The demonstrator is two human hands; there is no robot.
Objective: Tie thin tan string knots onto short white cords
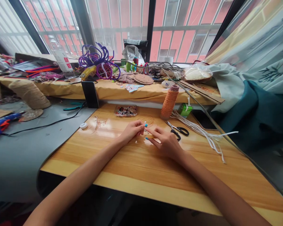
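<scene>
My left hand [135,129] is closed in a pinch above the wooden table. A small whitish thing shows at its fingertips, too small to name, and a bright blue spot sits at the thumb tip. Close on its right is my right hand [163,141], with the index finger reaching to the left fingertips and the teal-tipped thumb lower down. Something thin and yellowish shows between its fingers; I cannot make out what. Thin orange thread [151,120] curls on the table just behind the hands. Black-handled scissors [176,129] lie half open beside my right hand.
Behind the hands are a clear box of mixed beads [125,110] and an orange thread cone [169,103]. White cords [202,129], a green carton [185,110] and a dark phone [204,119] lie at right. Thread scraps [98,123] and a white lid [83,126] lie left.
</scene>
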